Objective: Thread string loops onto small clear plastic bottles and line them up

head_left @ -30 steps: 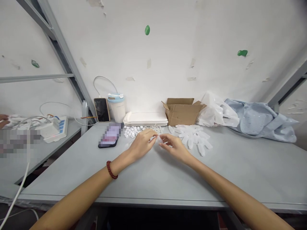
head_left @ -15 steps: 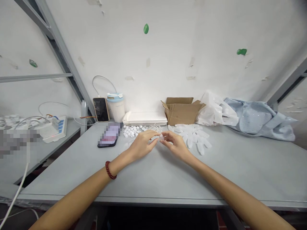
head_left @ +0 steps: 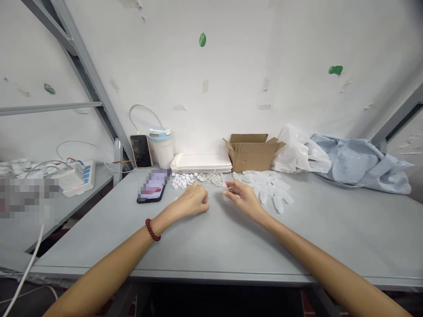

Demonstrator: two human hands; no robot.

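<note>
One desk (head_left: 231,246): grey, set against a white wall; everything below is carried on it
Blue cloth (head_left: 357,163): crumpled at the far right, against the wall
Plastic bag (head_left: 297,154): white, slumped between the blue cloth and the cardboard box (head_left: 251,154), which is left open
White trays (head_left: 201,163): stacked flat, just left of the cardboard box
Lidded cup (head_left: 161,147): stood upright beside a phone (head_left: 141,151) that is propped against the wall; a second phone (head_left: 152,187) is laid flat nearer the hands
Clear pieces (head_left: 267,187): finger-shaped, fanned out just beyond the right hand
Left hand (head_left: 193,201): curled knuckles-up on the desk, near the white caps (head_left: 183,179); whether anything is held inside cannot be told
Right hand (head_left: 243,198): raised slightly, thumb and forefinger closed on the small pale piece
White caps: gathered in a loose heap, a tangle of thread (head_left: 214,178) just to their right
Small pale piece (head_left: 225,189): pinched at the right fingertips, above the desk, between the two hands
Step in hand: judged to be fine handling of one piece from the heaps
Demand: a precise fingertip pinch is called for, the piece being tiny and hard to see
</note>
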